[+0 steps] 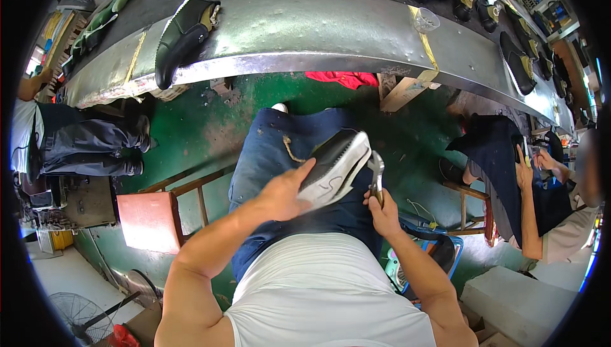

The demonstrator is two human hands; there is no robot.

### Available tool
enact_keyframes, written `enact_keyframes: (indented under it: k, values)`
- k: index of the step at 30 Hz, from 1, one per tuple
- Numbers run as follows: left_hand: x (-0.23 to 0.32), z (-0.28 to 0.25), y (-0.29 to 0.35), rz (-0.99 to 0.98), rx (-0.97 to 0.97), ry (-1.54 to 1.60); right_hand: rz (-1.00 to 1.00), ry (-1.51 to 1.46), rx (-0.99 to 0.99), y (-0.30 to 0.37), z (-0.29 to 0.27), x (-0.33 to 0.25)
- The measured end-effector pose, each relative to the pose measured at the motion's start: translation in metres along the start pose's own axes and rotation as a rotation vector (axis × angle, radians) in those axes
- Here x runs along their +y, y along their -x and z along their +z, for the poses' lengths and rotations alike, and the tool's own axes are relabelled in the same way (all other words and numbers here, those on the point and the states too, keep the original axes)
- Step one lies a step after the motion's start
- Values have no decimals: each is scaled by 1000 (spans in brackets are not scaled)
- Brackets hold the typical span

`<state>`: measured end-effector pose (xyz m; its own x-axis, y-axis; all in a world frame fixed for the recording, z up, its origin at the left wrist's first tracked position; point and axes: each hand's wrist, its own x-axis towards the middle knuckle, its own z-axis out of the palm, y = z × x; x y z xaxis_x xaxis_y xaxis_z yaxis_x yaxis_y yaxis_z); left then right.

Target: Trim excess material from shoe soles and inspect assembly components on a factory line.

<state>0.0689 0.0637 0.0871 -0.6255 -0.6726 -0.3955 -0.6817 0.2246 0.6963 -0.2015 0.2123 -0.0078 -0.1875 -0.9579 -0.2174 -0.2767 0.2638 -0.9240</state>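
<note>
My left hand point(287, 189) is closed round a black shoe upper on a last point(336, 167), held above my lap. Its pale underside, with a dark pen mark, is turned up, and a toothed edge runs along one side. A loop of cord point(291, 150) sticks out by the hand. In my right hand point(383, 212) is a pair of metal pincers point(378, 170), gripped by the handles. The head of the pincers stands close to the shoe's edge; I cannot tell whether they touch.
A metal-topped bench point(305, 32) runs across in front, bearing a black shoe point(181, 38), a clear cup point(425, 20) and several more shoes. To my left are a red-topped stool point(149, 220) and a standing person point(83, 140). A seated person point(547, 201) works at the right, beside a blue crate point(455, 251).
</note>
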Motion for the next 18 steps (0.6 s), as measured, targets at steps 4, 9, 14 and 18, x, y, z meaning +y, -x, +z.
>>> enact_keyframes:
  k: [4,9,14,18]
  values:
    - [55,-87,4,388,106,-147,-20,-241,138,12,6,10]
    - [109,-128,-42,724,41,128,-4,-284,160,7,5,16]
    - [61,-50,-143,-4,114,219,93,86,-6,-1,-18,-10]
    - [-24,21,-85,99,110,252,140,173,-143,-4,-39,-62]
